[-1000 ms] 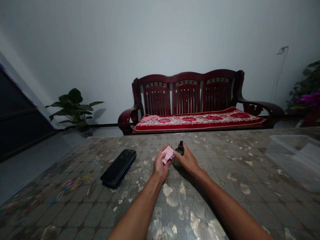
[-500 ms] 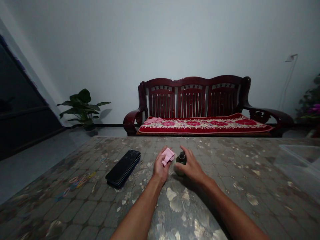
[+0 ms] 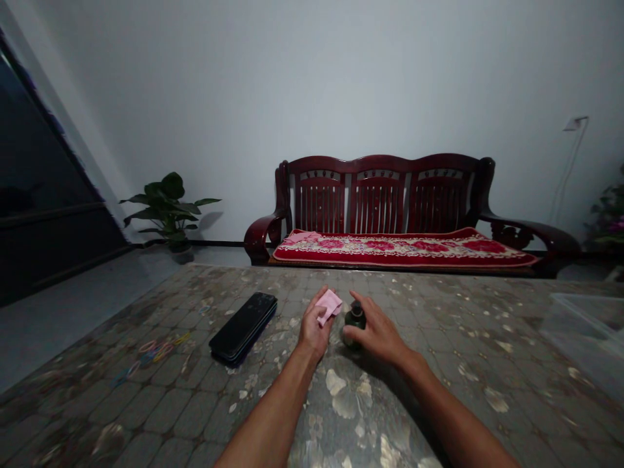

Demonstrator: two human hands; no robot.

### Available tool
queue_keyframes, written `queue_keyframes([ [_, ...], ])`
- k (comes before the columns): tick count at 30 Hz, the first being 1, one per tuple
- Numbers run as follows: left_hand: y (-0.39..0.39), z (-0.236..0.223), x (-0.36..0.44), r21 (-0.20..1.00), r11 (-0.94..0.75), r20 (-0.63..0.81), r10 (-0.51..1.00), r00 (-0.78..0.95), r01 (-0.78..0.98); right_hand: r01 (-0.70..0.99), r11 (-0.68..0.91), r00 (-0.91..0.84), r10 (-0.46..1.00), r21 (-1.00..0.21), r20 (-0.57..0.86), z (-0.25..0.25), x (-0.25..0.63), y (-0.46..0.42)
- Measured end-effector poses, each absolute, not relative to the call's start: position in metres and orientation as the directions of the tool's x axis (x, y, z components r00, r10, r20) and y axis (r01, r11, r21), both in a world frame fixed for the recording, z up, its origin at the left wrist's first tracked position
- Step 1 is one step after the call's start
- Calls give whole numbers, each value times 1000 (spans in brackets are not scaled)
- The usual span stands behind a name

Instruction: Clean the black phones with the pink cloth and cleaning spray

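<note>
A folded pink cloth (image 3: 329, 305) lies in my left hand (image 3: 313, 330), which is palm up with the thumb pressed over the cloth's edge. Just to the right is a small dark green bottle (image 3: 355, 317) with a black top, upright on the table. My right hand (image 3: 380, 329) curves round the bottle from the right. Its thumb lies across the front, while the index finger reaches up beside the top. The other fingers are partly hidden behind the bottle and the hand.
A dark phone-like stack (image 3: 244, 328) lies on the patterned tablecloth (image 3: 273, 403) at left, near several coloured rubber bands (image 3: 156, 351). A clear plastic box (image 3: 582, 328) stands at right. Beyond the table is a wooden bench (image 3: 385, 162) with a red mat (image 3: 404, 257).
The view has shifted slightly, so the scene sits a little lower and further right. The cloth stays in my left hand, and my right hand remains round the bottle with its thumb slightly lower.
</note>
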State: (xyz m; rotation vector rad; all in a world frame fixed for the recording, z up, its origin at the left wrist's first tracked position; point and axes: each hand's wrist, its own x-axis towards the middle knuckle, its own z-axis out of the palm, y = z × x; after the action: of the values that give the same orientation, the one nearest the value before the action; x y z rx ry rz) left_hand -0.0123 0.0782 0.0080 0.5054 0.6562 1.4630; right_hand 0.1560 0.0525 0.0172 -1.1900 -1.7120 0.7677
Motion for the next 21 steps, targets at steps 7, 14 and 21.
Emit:
queue_keyframes([
  [7, 77, 6, -9, 667, 56, -92, 996, -8, -743, -6, 350, -193, 919, -937, 344, 14, 155, 68],
  [14, 78, 3, -8, 660, 47, -73, 997, -2, -750, -78, 405, -139, 900, -911, 412, 2, 140, 70],
  [21, 74, 8, -6, 673, 59, -42, 998, 41, -737, -210, 262, -80, 956, -942, 284, -2, 132, 63],
])
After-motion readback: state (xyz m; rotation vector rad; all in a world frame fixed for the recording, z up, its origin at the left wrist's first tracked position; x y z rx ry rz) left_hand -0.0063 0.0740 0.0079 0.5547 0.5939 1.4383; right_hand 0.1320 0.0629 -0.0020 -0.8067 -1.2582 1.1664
